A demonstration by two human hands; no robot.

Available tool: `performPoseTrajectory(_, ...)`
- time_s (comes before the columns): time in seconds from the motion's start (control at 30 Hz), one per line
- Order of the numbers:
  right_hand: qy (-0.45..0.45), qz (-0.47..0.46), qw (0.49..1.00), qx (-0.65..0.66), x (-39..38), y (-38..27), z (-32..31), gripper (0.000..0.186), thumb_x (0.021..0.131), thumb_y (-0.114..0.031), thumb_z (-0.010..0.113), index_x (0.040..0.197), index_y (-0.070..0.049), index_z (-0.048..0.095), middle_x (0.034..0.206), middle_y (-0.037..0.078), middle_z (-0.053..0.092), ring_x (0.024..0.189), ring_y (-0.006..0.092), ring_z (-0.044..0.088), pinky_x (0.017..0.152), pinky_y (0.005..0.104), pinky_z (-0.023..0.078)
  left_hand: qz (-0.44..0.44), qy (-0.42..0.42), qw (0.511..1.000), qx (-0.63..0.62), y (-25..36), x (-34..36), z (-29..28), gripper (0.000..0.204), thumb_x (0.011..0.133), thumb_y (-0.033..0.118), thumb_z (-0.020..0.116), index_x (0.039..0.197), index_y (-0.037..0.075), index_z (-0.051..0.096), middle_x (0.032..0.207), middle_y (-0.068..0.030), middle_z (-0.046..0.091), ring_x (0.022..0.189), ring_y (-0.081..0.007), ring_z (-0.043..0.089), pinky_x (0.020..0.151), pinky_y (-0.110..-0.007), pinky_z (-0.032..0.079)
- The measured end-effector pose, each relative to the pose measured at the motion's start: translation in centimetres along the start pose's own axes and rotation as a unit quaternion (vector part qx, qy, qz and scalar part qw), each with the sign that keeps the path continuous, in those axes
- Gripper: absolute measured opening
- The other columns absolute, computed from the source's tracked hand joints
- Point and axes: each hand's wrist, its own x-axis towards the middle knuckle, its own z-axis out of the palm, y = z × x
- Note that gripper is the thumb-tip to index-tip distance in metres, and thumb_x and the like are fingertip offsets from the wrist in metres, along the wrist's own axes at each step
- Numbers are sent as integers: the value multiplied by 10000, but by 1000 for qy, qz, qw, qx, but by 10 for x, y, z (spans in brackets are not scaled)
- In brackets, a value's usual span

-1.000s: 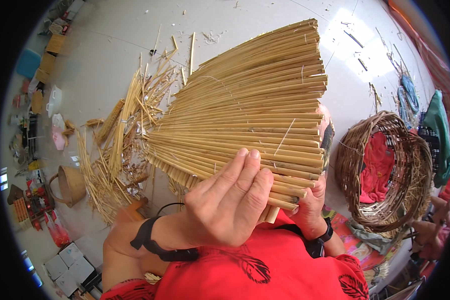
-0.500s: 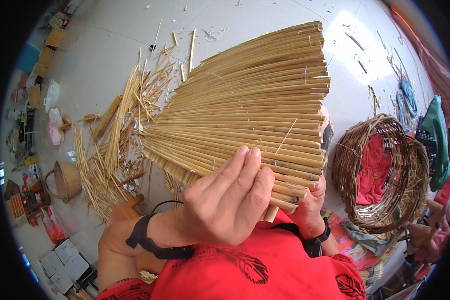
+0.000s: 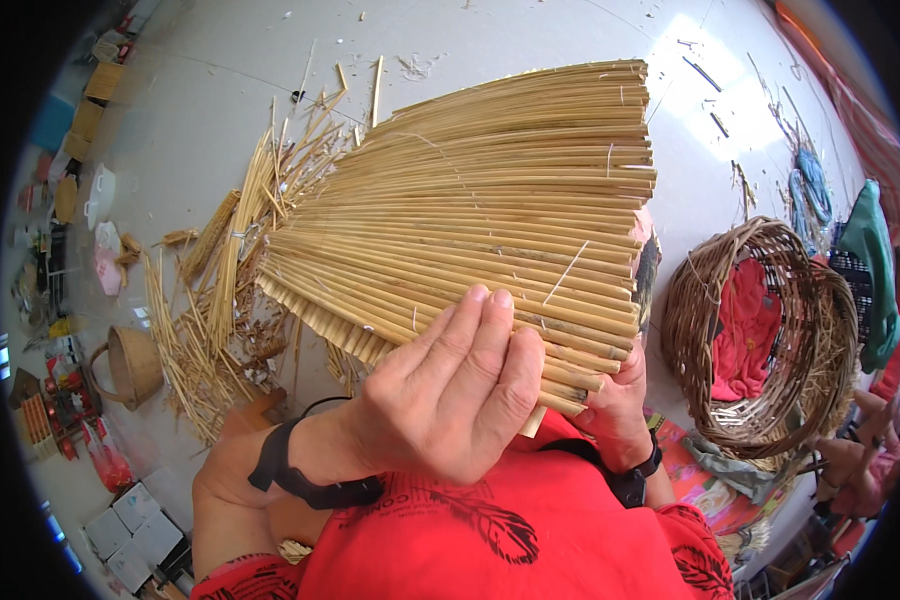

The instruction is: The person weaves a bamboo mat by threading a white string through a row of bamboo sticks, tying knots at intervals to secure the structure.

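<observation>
A mat of stitched reed stalks [image 3: 470, 220], straw-yellow and held up in front of me, spreads out like a fan toward the far side. White thread crosses the stalks in short stitches and loose ends. My left hand [image 3: 455, 390] grips the near edge, with its fingers flat together on top and its thumb hidden below. At the near right corner, my right hand [image 3: 618, 405] holds the stalk ends, most of its fingers out of sight under the mat. The near left edge folds down and shows the underside.
Loose reed stalks [image 3: 235, 270] lie heaped on the pale floor at left, beside a brown basket [image 3: 133, 365]. A wicker basket [image 3: 692, 330] with red cloth inside stands at right. Blue cord [image 3: 812, 185] and a green cloth [image 3: 870, 275] are beyond it.
The mat has shifted slightly left and its far edge has come down a little toward me. Both hands keep their hold on it.
</observation>
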Motion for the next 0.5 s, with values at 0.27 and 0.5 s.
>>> performPoseTrajectory(0.27,-13,114,993,30,0,-11,-5,335,868,-53,654,1178,69,624,998,161,709,505,61,525,417,177,369,-1,1,1000,0,1,-1,4,204,867,95,604,987,-68,626,919,-280,681,863,-375,710,724,-390,613)
performPoseTrajectory(0.5,-13,122,992,3,-4,-13,-6,324,880,-73,636,1177,57,626,948,172,712,484,71,521,401,177,350,9,-1,1000,8,3,-1,5,208,866,100,607,990,-65,629,917,-277,683,867,-375,710,723,-395,613)
